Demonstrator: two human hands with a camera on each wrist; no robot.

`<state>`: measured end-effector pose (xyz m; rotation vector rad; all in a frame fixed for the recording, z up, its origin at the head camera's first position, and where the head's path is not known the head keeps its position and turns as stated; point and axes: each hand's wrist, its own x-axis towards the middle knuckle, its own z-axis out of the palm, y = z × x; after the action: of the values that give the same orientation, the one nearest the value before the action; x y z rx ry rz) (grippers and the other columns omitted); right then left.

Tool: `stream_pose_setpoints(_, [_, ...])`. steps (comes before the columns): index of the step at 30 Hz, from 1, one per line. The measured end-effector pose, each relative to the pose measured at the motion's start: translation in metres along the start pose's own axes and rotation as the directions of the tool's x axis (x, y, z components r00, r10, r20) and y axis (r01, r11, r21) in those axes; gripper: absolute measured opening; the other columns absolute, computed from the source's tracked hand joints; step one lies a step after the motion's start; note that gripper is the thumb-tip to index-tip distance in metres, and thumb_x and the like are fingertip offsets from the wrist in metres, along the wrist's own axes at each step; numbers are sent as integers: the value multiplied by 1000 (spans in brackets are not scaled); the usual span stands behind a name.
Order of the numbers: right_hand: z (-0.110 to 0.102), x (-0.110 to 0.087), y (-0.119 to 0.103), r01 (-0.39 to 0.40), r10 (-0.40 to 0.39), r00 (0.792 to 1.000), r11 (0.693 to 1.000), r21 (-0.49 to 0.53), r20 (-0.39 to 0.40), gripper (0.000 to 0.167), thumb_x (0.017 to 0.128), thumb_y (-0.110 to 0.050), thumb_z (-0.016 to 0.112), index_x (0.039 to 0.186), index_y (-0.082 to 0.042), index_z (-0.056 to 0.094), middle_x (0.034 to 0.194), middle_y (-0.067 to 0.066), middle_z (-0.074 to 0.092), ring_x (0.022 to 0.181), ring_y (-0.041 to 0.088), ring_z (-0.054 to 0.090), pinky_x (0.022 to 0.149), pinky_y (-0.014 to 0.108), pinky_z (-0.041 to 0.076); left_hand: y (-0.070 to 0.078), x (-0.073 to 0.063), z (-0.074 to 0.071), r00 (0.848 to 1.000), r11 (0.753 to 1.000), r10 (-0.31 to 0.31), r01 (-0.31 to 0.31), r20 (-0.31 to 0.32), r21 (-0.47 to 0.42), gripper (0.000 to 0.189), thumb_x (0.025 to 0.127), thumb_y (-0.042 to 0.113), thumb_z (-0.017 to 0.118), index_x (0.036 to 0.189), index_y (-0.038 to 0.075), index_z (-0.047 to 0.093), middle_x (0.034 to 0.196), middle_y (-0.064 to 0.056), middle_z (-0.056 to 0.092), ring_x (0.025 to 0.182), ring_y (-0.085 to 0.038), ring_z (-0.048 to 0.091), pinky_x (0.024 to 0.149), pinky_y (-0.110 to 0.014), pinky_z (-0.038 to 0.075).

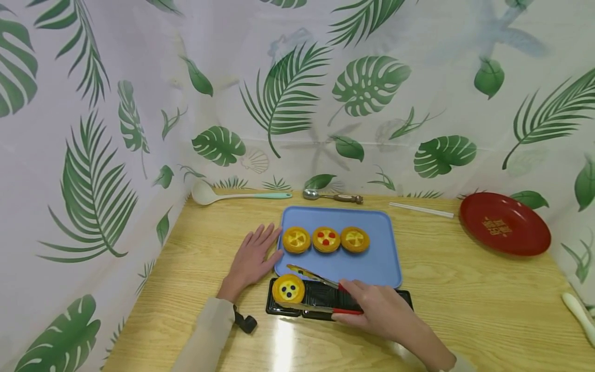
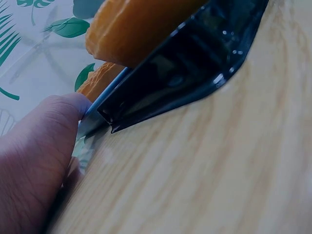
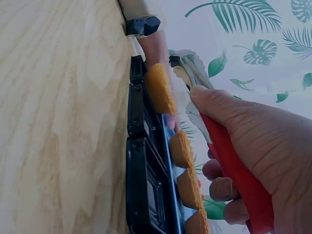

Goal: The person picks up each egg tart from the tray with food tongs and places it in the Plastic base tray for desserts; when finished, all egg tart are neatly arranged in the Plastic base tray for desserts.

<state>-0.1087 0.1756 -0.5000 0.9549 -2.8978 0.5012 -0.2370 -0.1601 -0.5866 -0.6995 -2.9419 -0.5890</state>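
My right hand (image 1: 378,310) grips metal tongs (image 3: 219,151) with red handles. The tongs' arms are spread to either side of an egg tart with blueberries (image 1: 288,289). That tart sits in the left end compartment of a black segmented tray (image 1: 321,294); it appears slightly tilted in the wrist views. My left hand (image 1: 253,258) lies with fingers extended at the left edge of a blue tray (image 1: 344,214), thumb touching its rim. On the blue tray, three tarts stand in a row: a left tart (image 1: 296,240), a red-topped middle tart (image 1: 327,239) and a right tart (image 1: 355,239).
Along the back of the wooden table lie a ladle (image 1: 204,194) with a mint handle, a metal spoon (image 1: 311,195) and white chopsticks (image 1: 420,210). A red oval plate (image 1: 516,232) leans at the back right. A pale handle (image 1: 578,315) shows at the right edge.
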Motion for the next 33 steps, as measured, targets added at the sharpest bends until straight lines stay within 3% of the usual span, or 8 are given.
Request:
stream_pose_setpoints(4, [-5, -3, 1, -57, 57, 998, 998, 40, 3, 65, 93, -68, 66, 127, -13, 68, 77, -11, 55, 53, 0, 37, 46, 20, 32, -1, 0, 1, 1000, 1000, -3, 3, 2, -1, 68, 108, 58, 38, 168, 27, 25, 173, -1, 22, 162, -27, 13, 130, -51, 12])
stream_pose_setpoints(8, [-9, -6, 8, -69, 68, 996, 998, -10, -60, 60, 91, -66, 70, 122, -14, 68, 72, -15, 41, 50, -1, 29, 44, 20, 26, -1, 0, 1, 1000, 1000, -3, 3, 6, 5, 68, 108, 59, 38, 168, 27, 25, 173, -1, 21, 162, -27, 13, 130, -51, 12])
stream_pose_setpoints(14, [-17, -13, 21, -96, 88, 987, 994, -57, -135, 62, 89, -60, 76, 125, -9, 67, 74, -11, 50, 50, -1, 30, 45, 20, 31, 0, -1, 0, 1000, 1000, 0, 0, 3, 4, 68, 108, 58, 38, 168, 27, 25, 173, -2, 22, 161, -28, 14, 130, -51, 12])
stream_pose_setpoints(18, [-22, -16, 29, -144, 133, 979, 988, -64, -157, 64, 85, -56, 81, 125, -9, 66, 72, -12, 45, 50, 0, 31, 44, 20, 29, 0, 0, -1, 1000, 1000, 7, -7, -4, 1, 68, 109, 56, 39, 168, 25, 27, 173, -3, 24, 161, -29, 16, 129, -51, 13])
stream_pose_setpoints(25, [-29, -21, 43, -196, 173, 962, 977, -90, -210, 69, 81, -50, 87, 127, -7, 60, 80, -5, 57, 52, 3, 33, 41, 20, 29, 2, -1, -3, 1000, 1000, 19, -19, -25, -11, 67, 108, 53, 43, 167, 22, 31, 172, -6, 27, 160, -31, 18, 129, -53, 15])
stream_pose_setpoints(33, [-38, -24, 57, -254, 226, 947, 962, -99, -229, 62, 83, -53, 85, 118, -7, 62, 80, -2, 56, 50, 5, 33, 40, 22, 26, 2, -1, -1, 1000, 1000, 4, -4, -8, -9, 67, 109, 55, 41, 167, 25, 28, 173, -3, 25, 161, -29, 15, 129, -51, 12])
